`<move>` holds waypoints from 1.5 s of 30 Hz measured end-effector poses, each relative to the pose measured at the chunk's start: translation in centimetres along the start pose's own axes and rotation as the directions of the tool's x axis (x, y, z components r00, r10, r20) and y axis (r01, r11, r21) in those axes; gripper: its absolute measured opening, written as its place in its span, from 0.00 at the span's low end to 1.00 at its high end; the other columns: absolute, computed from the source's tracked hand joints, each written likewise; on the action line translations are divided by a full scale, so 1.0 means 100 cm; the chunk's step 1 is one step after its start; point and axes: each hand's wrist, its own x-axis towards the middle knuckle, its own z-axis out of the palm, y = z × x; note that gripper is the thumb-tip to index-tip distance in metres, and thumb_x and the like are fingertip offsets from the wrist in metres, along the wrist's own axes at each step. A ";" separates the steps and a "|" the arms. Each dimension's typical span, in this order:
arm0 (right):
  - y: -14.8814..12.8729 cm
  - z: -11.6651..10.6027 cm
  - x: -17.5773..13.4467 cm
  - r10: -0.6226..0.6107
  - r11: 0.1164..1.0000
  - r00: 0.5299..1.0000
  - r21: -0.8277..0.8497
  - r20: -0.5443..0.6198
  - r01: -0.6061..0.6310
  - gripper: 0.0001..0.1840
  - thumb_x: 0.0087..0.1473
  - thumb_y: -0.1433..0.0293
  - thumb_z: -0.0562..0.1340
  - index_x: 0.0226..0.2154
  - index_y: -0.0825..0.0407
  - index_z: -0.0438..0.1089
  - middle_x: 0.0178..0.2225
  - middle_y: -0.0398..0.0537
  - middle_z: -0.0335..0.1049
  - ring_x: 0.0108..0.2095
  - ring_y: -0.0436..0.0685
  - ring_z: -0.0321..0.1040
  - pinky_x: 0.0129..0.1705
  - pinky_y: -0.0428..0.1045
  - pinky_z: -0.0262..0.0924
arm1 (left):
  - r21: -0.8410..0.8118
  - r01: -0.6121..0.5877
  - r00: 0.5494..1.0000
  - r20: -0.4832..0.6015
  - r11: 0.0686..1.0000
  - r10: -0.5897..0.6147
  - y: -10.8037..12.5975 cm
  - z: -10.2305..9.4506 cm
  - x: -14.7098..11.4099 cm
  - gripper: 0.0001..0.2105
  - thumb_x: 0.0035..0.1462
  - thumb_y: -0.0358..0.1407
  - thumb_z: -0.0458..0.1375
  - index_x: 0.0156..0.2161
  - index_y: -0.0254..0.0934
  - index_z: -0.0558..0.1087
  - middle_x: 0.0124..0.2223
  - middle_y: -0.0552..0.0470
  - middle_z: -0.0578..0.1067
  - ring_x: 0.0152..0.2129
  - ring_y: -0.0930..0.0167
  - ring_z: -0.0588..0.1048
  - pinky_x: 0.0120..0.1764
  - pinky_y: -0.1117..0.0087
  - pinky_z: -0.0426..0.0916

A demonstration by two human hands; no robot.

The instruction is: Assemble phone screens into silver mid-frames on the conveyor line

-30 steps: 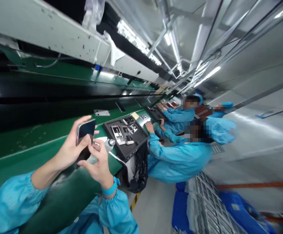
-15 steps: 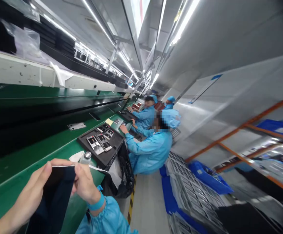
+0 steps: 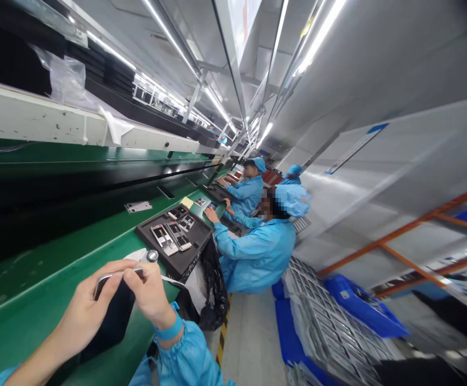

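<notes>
Both my hands grip a smartphone (image 3: 115,316) with a dark face and a rounded silver edge, low at the left above the green bench. My left hand (image 3: 86,303) has its fingers round the upper left corner, thumb along the top edge. At the right corner my right hand (image 3: 150,292) pinches the same edge, its thumb close to the other thumb. The lower end of the phone is dim and partly behind my left forearm. Just beyond my hands stand a small bottle with a metal cap (image 3: 152,256) and a white wipe (image 3: 135,255).
A black tray (image 3: 199,244) holds several opened phone bodies (image 3: 164,239). A loose phone-sized plate (image 3: 138,207) lies on the green bench (image 3: 20,292). Co-workers in blue (image 3: 257,249) sit along it. A black bag (image 3: 214,289) hangs at its edge; blue bins (image 3: 364,305) stand right.
The phone has tilted, so its silver top edge now shows curved. My thumbs have come closer together along that edge. The whole view has shifted slightly, with the scene moving right.
</notes>
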 end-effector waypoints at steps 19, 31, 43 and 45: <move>0.029 0.004 -0.049 0.032 0.987 0.904 -0.158 0.425 0.040 0.40 0.69 0.39 0.49 0.16 0.48 0.63 0.12 0.41 0.59 0.16 0.50 0.60 0.23 0.47 0.57 | -0.791 0.071 0.887 -0.229 0.608 -0.401 0.025 -0.036 0.024 0.17 0.76 0.45 0.47 0.46 0.35 0.71 0.44 0.42 0.85 0.32 0.60 0.86 0.36 0.59 0.83; 0.053 0.034 -0.037 0.180 0.982 0.895 -0.029 0.408 -0.184 0.43 0.55 0.29 0.56 0.11 0.47 0.60 0.11 0.41 0.56 0.14 0.48 0.53 0.17 0.47 0.52 | -0.723 -0.142 0.833 -0.456 0.676 -0.313 0.015 -0.031 0.030 0.26 0.76 0.52 0.38 0.41 0.38 0.73 0.43 0.42 0.84 0.28 0.64 0.84 0.29 0.63 0.82; 0.072 0.047 -0.018 0.199 0.930 0.786 0.141 0.586 -0.341 0.41 0.47 0.30 0.64 0.21 0.53 0.71 0.19 0.45 0.70 0.16 0.49 0.63 0.19 0.47 0.63 | -0.581 -0.219 0.742 -0.621 0.784 -0.252 0.003 -0.019 0.037 0.26 0.72 0.58 0.48 0.42 0.37 0.74 0.42 0.43 0.85 0.31 0.65 0.83 0.36 0.63 0.82; 0.073 0.032 -0.016 0.171 0.917 0.735 0.167 0.656 -0.362 0.41 0.46 0.30 0.66 0.25 0.55 0.74 0.21 0.46 0.72 0.19 0.50 0.67 0.25 0.49 0.68 | -0.568 -0.191 0.733 -0.625 0.800 -0.268 0.001 -0.019 0.042 0.29 0.69 0.63 0.50 0.42 0.37 0.74 0.40 0.44 0.85 0.28 0.65 0.83 0.32 0.64 0.81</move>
